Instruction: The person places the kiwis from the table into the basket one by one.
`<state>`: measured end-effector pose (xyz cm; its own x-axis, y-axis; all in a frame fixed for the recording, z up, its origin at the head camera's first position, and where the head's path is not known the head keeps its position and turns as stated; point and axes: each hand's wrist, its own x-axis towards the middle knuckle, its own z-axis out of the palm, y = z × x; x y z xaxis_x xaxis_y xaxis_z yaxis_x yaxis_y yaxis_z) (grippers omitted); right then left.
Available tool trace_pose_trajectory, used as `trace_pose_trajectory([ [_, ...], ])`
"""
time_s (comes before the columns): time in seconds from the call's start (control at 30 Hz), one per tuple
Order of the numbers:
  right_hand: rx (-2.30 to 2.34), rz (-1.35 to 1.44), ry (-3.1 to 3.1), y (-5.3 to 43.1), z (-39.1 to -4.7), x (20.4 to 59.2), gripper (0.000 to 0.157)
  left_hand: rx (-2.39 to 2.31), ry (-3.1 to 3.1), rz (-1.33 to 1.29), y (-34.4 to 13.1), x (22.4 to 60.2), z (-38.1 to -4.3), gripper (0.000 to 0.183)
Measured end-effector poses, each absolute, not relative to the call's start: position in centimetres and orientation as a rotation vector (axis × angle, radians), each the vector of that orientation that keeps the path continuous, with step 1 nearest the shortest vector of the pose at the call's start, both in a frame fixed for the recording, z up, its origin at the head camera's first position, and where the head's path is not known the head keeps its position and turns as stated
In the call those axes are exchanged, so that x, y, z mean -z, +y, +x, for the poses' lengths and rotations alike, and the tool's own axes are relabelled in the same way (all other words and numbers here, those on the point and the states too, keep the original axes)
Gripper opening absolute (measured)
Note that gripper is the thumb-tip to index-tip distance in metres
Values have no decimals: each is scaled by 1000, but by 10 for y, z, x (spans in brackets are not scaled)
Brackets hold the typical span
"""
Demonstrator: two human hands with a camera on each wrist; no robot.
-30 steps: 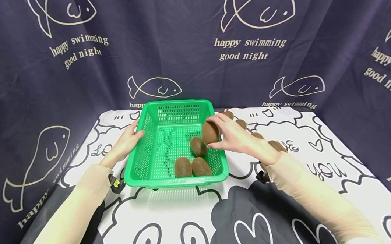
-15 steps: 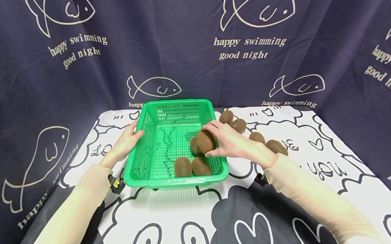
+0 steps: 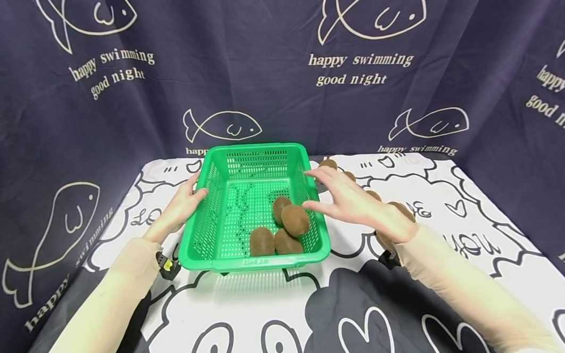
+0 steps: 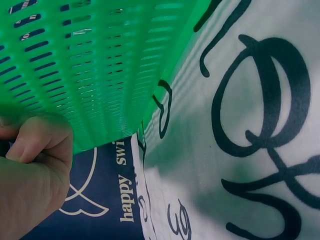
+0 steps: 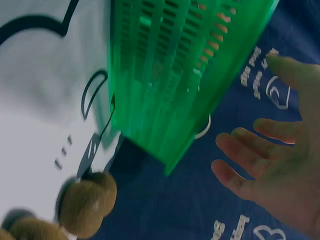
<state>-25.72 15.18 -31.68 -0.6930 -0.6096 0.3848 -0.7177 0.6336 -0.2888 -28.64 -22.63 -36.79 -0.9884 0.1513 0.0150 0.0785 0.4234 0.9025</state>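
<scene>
Green plastic met the left hand (image 3: 184, 202), whose thumb bent over the left rim of the basket (image 3: 255, 263) with fingers curled outside, gripping it. The basket stood toward the desk's (image 3: 241, 304) far edge, left of centre.

Inside, four kiwis were gathered toward the near right corner. The leftmost kiwi (image 3: 262, 242) pointed near to far, its lower end hidden by the near rim. The rear kiwi (image 3: 280, 206) also ran near to far, partly covered. Beside the leftmost, the near-right kiwi (image 3: 287, 243) slanted from far left to near right. Over these last two leaned the top kiwi (image 3: 295, 220), nearly round from the head camera, its long axis impossible to tell.

The right hand (image 3: 346, 196) hung at the right rim, fingers spread and holding nothing. Half a second before, it had pinched the top kiwi; now the fingers were clear, and the two kiwis by the near rim had shifted slightly left. The left hand and basket had stayed put.

Further right, more kiwis (image 3: 401, 211) trailed from the desk's far edge toward the near right, partly behind the arm.
</scene>
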Motion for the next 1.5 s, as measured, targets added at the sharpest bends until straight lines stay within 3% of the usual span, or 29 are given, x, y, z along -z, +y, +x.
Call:
trace_pose_trajectory([
  [0.17, -633, 970, -2604, 179, -261, 317, 50, -1652, 2579, 226, -226, 367, -286, 66],
  [0.5, -467, 866, -2754, 237, -250, 336, 64, -1652, 2578, 222, -226, 365, -285, 66],
  [0.77, -278, 814, -2898, 267, -229, 350, 59, -1658, 2566, 226, -225, 368, -285, 66],
  [1.2, -144, 826, -2894, 275, -215, 368, 62, -1659, 2577, 228, -226, 368, -285, 66],
  [1.5, -57, 911, -2927, 277, -214, 366, 79, -1661, 2589, 236, -226, 368, -284, 66],
])
